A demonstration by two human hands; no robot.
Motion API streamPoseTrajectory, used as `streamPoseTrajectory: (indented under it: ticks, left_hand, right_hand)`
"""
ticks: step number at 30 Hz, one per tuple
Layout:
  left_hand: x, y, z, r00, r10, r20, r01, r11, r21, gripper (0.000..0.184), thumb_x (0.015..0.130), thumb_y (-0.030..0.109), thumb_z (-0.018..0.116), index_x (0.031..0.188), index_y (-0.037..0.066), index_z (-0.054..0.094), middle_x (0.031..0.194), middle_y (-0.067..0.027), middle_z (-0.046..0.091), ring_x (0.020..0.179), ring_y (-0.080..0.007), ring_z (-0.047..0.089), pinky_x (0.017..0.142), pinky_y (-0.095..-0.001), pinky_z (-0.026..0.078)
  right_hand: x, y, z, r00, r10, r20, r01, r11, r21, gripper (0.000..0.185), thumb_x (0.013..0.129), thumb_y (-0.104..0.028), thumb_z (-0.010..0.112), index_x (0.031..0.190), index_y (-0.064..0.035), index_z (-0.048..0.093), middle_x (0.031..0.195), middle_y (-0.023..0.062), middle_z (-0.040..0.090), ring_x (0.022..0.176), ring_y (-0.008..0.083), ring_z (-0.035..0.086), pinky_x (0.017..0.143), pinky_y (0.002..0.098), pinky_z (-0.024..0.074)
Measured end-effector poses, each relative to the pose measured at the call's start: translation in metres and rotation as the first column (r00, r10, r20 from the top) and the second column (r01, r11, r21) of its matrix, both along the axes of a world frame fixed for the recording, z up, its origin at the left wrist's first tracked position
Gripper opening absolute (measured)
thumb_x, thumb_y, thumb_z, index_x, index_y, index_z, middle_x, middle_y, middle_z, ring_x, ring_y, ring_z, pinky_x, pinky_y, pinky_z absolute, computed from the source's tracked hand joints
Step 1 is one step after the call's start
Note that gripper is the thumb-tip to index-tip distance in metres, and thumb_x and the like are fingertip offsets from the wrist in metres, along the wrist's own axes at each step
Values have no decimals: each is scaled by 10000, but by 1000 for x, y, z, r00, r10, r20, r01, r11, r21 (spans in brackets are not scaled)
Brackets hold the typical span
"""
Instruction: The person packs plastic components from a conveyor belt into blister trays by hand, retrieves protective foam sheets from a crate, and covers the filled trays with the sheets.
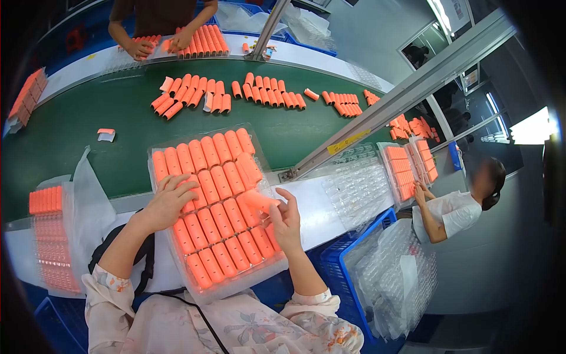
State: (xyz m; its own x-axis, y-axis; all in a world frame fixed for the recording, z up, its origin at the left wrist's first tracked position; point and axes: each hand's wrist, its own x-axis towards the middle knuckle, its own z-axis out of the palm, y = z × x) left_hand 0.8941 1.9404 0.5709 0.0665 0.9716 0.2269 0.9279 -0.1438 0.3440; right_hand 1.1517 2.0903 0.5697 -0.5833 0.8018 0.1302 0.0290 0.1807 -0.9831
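A clear plastic tray (253,282) filled with rows of orange shells (223,220) lies before me, partly over the edge of the green belt. My right hand (285,223) pinches one orange shell (259,200) between thumb and fingers at the tray's right side, tilted above the rows. My left hand (166,205) rests with spread fingers on shells at the tray's left side. Another shell (249,168) lies slanted near the upper right of the tray.
Loose orange shells (190,91) lie on the green belt (127,150). A metal post (348,138) rises right of the tray. Blue crate (342,272) with clear trays stands lower right; another filled tray (46,200) is left. Co-workers handle shells across the belt (141,48) and at right (460,212).
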Motion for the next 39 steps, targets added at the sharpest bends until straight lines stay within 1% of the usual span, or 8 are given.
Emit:
streamPoseTrajectory:
  ticks: [4, 9, 18, 25, 28, 31, 36, 39]
  left_hand:
    - [3, 5, -2, 1000, -2, -18, 1, 998, -68, 469, 664, -47, 604, 1108, 90, 543, 1283, -62, 458, 1274, -292, 357, 1061, -453, 247]
    - [28, 57, 23, 994, 0, 109, -14, 991, 130, 438, 737, -45, 544, 1153, 90, 534, 1250, -94, 483, 1124, -287, 471, 959, -398, 369]
    - [42, 178, -10, 987, -136, -83, 144, 984, 106, 319, 767, 11, 581, 1071, 102, 557, 1094, -47, 530, 931, -222, 543, 799, -355, 467]
    - [60, 187, -38, 974, -214, -75, 227, 924, 309, 270, 721, 1, 627, 967, 73, 542, 1055, -46, 539, 913, -228, 555, 783, -339, 486]
    - [72, 178, -36, 953, -103, 284, 11, 951, 308, 267, 723, -22, 609, 960, 57, 515, 1014, -59, 528, 881, -248, 566, 765, -354, 491]
    - [77, 171, -21, 732, 24, 681, -128, 986, 103, 278, 763, -108, 484, 1002, 33, 473, 1078, -90, 508, 952, -258, 564, 809, -340, 475]
    - [59, 153, 0, 715, -198, 670, -22, 952, 304, 353, 758, -155, 428, 1055, 33, 468, 1195, -105, 452, 935, -236, 560, 826, -334, 472]
    - [-29, 126, 13, 837, -22, 547, -246, 877, 412, 381, 779, -145, 418, 1107, 37, 484, 1134, -107, 496, 859, -220, 553, 798, -322, 474]
  right_hand:
    - [17, 10, -8, 972, -151, 180, 170, 980, -100, 379, 981, -207, 442, 1308, -35, 360, 846, 127, 621, 656, 131, 615, 504, 287, 477]
    - [13, 10, -11, 821, -364, 440, 54, 817, 575, 321, 833, -274, 654, 1030, -34, 574, 835, 133, 626, 730, 288, 626, 652, 375, 488]
    - [-2, 7, -28, 702, -514, 493, -116, 601, 791, 392, 792, -352, 680, 1015, -54, 555, 846, 101, 539, 709, 247, 568, 520, 351, 473]
    - [5, 33, -6, 852, -332, 404, -50, 717, 695, 541, 856, -310, 617, 1267, -8, 437, 980, 163, 545, 883, 318, 564, 683, 380, 500]
    - [-22, 59, 0, 880, -131, 457, -137, 851, 508, 569, 882, -288, 592, 1322, -8, 364, 1068, 195, 554, 913, 365, 563, 759, 393, 489]
    - [-48, 79, -15, 970, 113, 217, -154, 972, 180, 514, 915, -209, 542, 1351, -36, 332, 1075, 167, 574, 874, 277, 595, 747, 373, 497]
    - [-53, 86, -3, 997, 44, 57, -39, 996, -84, 323, 886, -33, 484, 1208, -12, 502, 1007, 139, 589, 872, 219, 606, 716, 338, 512]
    - [-46, 89, -8, 977, -140, 159, -43, 604, 796, 291, 812, 55, 496, 1081, 2, 591, 997, 158, 588, 862, 271, 612, 706, 339, 517]
